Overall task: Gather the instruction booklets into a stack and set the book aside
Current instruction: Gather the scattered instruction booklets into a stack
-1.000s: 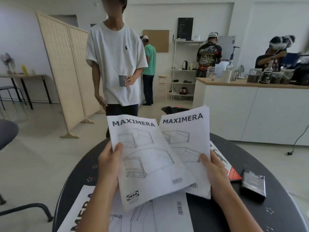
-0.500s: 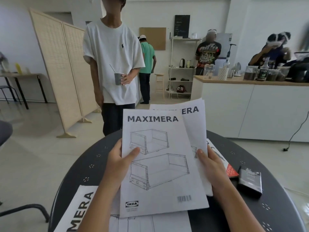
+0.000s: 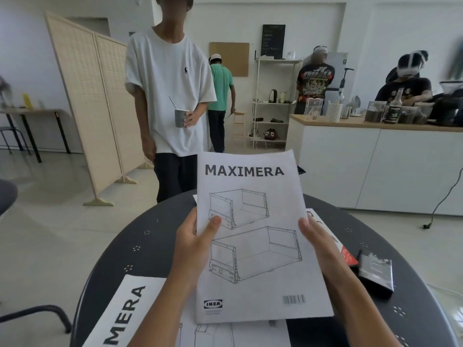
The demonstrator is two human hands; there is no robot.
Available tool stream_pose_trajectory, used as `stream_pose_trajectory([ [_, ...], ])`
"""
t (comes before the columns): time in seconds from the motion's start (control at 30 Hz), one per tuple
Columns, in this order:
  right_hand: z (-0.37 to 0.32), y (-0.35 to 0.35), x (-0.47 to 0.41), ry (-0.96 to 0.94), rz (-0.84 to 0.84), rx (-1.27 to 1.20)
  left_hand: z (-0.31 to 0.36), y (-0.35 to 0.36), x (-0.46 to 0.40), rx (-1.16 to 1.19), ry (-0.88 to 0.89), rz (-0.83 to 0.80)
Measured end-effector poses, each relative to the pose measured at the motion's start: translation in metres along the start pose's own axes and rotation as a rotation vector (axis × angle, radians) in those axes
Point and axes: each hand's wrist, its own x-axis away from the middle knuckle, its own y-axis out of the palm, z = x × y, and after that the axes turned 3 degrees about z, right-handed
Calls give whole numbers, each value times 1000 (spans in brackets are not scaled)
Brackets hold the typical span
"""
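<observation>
**Instruction booklets held up above the tabletop**

The instruction booklets (image 3: 253,236) are squared together and lifted upright over the round dark tabletop (image 3: 140,236), the MAXIMERA cover facing up. The left hand (image 3: 194,242) pinches the left edge, thumb on the cover; the right hand (image 3: 318,242) clasps the right edge. Another booklet (image 3: 125,314) lies flat near the front. The book (image 3: 335,242) lies to the right, beside a dark packet (image 3: 375,272).

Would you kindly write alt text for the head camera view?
Left hand and right hand hold a MAXIMERA booklet upright over a round dark table; more booklets and a book lie there.
</observation>
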Motion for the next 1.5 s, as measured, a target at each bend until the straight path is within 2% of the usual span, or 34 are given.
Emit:
stream_pose_trajectory([
  [0.07,2,-5,1,36,-82,-41,1,2,3,-30,41,14],
  [0.13,6,-7,2,75,-91,-116,3,2,3,5,32,24],
  [0.27,7,-4,1,81,13,-184,1,-1,-2,144,-97,-96],
  [0.37,5,-4,1,85,72,-180,0,-3,-2,41,-111,-191],
  [0.5,6,-1,3,129,23,-38,0,-2,-2,-38,3,-77],
  [0.7,16,3,-4,91,165,-32,2,6,-1,-96,111,-16],
  [0.8,18,4,-5,90,178,-28,-1,7,-5,-123,119,10],
  [1.0,18,1,-5,105,183,-61,-17,17,-21,-256,94,11],
  [1.17,14,-5,-7,84,221,-113,-6,19,-42,-497,128,-114],
  [1.27,13,-5,-6,78,230,-104,0,1,-40,-663,123,-52],
  [1.4,12,-3,-2,86,243,-86,16,-40,-17,-933,-40,-126],
  [1.5,12,-1,1,98,248,-64,41,-70,10,-1078,-281,-367],
])
